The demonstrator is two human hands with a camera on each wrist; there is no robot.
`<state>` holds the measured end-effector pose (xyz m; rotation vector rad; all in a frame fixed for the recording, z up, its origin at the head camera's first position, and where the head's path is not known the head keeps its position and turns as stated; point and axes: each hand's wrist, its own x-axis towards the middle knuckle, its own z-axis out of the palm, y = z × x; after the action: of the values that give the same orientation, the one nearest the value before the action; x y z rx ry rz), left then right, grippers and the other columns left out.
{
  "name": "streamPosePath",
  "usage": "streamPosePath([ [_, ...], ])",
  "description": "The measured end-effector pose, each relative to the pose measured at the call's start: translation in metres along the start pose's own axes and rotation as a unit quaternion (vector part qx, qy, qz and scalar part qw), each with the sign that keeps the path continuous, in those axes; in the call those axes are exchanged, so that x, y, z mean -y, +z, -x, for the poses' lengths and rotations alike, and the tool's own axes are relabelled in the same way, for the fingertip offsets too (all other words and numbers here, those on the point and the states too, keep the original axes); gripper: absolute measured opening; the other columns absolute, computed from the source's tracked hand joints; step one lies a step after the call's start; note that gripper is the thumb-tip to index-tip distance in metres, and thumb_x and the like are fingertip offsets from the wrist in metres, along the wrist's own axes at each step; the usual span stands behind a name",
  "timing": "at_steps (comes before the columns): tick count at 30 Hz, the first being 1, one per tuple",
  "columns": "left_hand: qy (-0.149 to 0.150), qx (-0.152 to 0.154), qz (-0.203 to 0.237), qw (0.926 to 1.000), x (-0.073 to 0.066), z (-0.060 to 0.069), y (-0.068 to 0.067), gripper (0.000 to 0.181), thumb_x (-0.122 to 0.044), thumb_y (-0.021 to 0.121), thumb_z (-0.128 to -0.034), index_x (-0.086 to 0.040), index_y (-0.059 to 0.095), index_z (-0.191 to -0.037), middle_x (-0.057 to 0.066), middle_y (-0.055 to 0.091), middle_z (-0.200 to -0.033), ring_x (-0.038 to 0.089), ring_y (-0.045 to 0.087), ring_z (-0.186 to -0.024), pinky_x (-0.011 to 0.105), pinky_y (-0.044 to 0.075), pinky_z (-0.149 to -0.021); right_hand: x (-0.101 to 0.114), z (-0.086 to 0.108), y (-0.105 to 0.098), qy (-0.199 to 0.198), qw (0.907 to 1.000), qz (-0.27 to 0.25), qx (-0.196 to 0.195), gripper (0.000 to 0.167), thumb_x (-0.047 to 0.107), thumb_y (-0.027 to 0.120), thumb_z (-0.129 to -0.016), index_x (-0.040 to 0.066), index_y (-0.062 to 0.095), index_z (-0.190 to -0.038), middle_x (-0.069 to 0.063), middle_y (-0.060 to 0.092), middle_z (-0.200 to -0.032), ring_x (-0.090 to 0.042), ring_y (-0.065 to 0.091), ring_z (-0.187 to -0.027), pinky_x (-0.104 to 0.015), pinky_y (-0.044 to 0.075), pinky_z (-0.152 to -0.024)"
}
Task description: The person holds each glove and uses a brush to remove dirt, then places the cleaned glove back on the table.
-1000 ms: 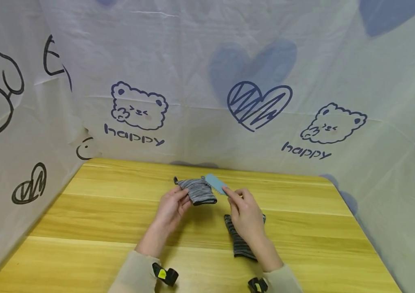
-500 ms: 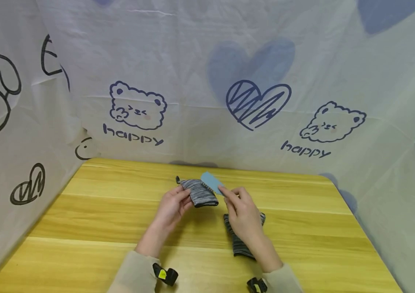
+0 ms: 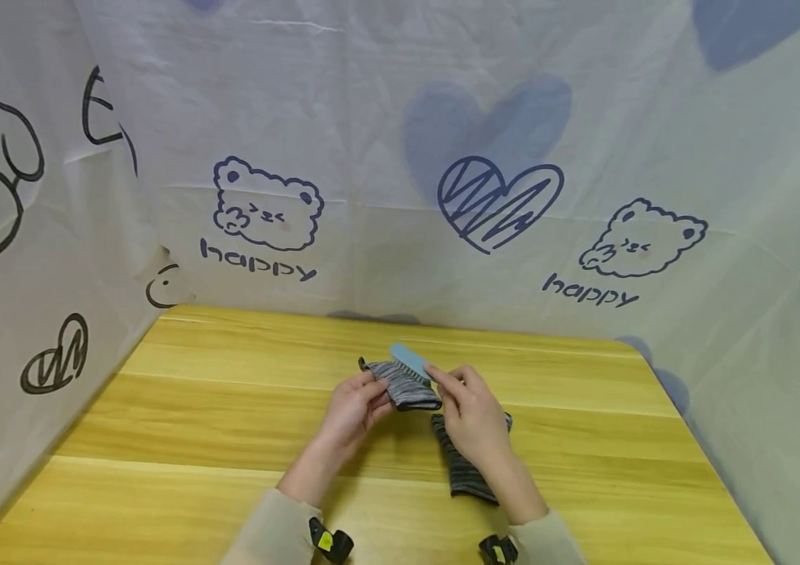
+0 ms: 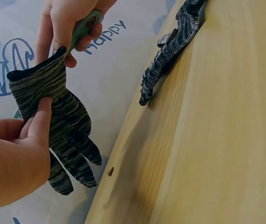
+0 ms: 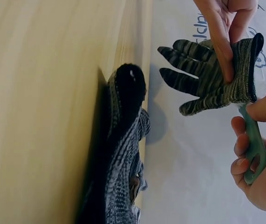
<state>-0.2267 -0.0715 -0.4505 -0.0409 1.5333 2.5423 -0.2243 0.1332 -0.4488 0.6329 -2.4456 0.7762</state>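
Note:
A grey-and-black knitted glove is held up above the table, its dark cuff edge facing right in the head view. My left hand pinches it near the cuff, and its fingers dangle in the left wrist view. My right hand grips the handle of a light blue brush, index finger laid along its back. The bristles touch the glove's far side. A second glove of the same knit lies on the table, partly hidden under my right hand and forearm.
The wooden table has a rounded far edge. White cloth printed with hearts and bears hangs behind it and along both sides. Each sleeve carries a black wrist strap.
My left hand has moved right and a little nearer with the glove. The brush has shifted down and now meets the glove with its bristles. The glove on the table stays put.

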Motion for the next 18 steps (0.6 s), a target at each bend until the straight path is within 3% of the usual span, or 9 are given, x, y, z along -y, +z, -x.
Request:
streamPosePath([
  [11, 0.003, 0.011, -0.022, 0.9997, -0.005, -0.004, -0.006, 0.042, 0.005, 0.047, -0.1032, 0.017, 0.047, -0.144, 0.008, 0.074, -0.107, 0.009, 0.072, -0.087, 0.021, 0.061, -0.08, -0.005, -0.002, -0.003, 0.027, 0.9986, 0.038, -0.026, 0.036, 0.003, 0.063, -0.102, 0.016, 0.073, -0.134, -0.008, 0.063, -0.1, -0.014, 0.051, -0.07, -0.025, 0.04, -0.052],
  [18, -0.004, 0.037, -0.041, 0.9985, -0.017, -0.006, -0.025, 0.03, 0.006, 0.046, -0.1014, 0.011, 0.058, -0.128, -0.002, 0.071, -0.092, 0.007, 0.068, -0.079, 0.019, 0.059, -0.071, -0.01, -0.003, -0.01, 0.066, 0.9953, 0.046, -0.054, 0.036, 0.006, 0.064, -0.102, 0.016, 0.071, -0.136, -0.01, 0.063, -0.103, -0.013, 0.044, -0.065, -0.026, 0.035, -0.05],
])
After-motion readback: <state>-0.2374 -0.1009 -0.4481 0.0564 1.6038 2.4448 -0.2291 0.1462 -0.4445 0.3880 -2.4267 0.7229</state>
